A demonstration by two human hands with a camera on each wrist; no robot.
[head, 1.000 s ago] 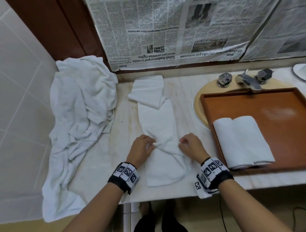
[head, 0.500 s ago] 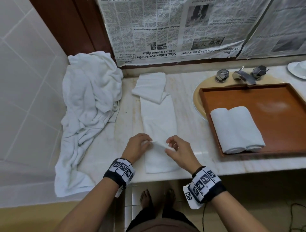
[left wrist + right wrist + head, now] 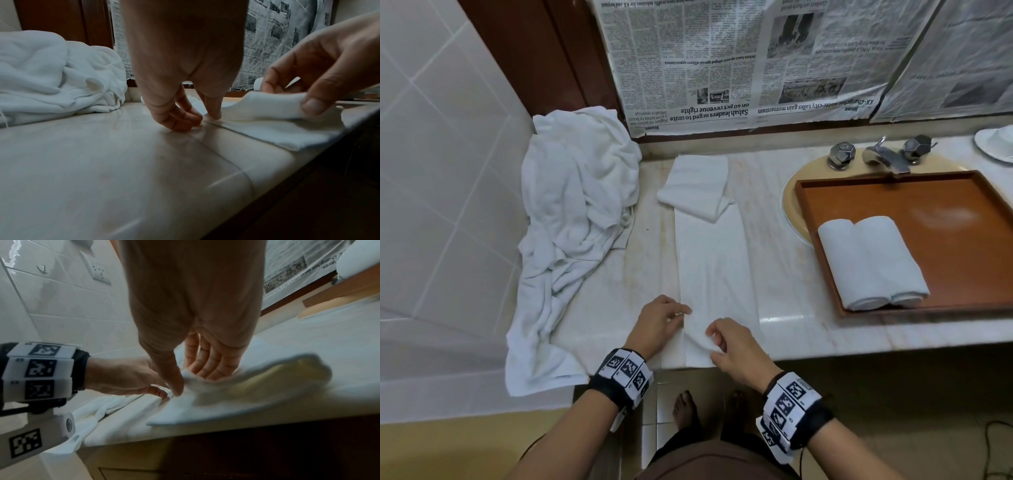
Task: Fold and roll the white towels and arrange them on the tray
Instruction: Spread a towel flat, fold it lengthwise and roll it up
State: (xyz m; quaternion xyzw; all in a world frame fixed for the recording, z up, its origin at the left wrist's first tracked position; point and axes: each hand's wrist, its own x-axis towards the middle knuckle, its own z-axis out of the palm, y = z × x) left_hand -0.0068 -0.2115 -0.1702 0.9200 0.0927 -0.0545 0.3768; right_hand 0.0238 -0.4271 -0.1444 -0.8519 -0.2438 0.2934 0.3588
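Two hands work at the table's front edge. Leftmost, a crumpled towel heap spills over that edge. My left hand presses curled fingertips on the flat folded towel strip's left border; my right hand pinches its near end, lifted. Right, two smooth rolled towels lie touching on the wooden tray.
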